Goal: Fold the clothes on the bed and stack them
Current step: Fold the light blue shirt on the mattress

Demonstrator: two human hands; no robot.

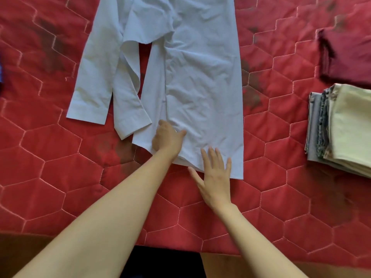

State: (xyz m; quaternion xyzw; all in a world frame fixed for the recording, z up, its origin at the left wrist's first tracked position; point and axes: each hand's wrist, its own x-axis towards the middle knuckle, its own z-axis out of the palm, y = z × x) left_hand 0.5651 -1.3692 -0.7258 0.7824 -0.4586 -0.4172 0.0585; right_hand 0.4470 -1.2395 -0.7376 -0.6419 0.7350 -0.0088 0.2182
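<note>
- Bedding first: a red quilted bedspread (60, 177) stitched in pale hexagon lines covers the whole bed, with darker blotches scattered across the fabric.
- Lying on the bedspread, a pale blue long-sleeved cotton shirt (200, 81) is spread lengthwise, hem toward the person, its right side folded to a straight edge.
- Left of the shirt's body, its two sleeves (96, 77) lie side by side, cuffs pointing toward the person, flat on the bedspread.
- The left hand (167, 138) rests on the shirt near the hem at the left edge of the body, fingers curled down into the cloth; whether it pinches the fabric or only presses it I cannot tell.
- The right hand (215, 175) lies flat with fingers spread and straight, fingertips on the shirt's hem, palm over the bedspread just below it.
- Well to the right of the shirt, a stack of folded clothes, cream on top with grey and patterned layers beneath (341, 127), sits on the bedspread.
- Beyond that stack, a folded dark maroon garment (347, 53) lies on its own.
- Below the shirt, past the bedspread's near edge, a strip of brown floor (301, 267) shows.
</note>
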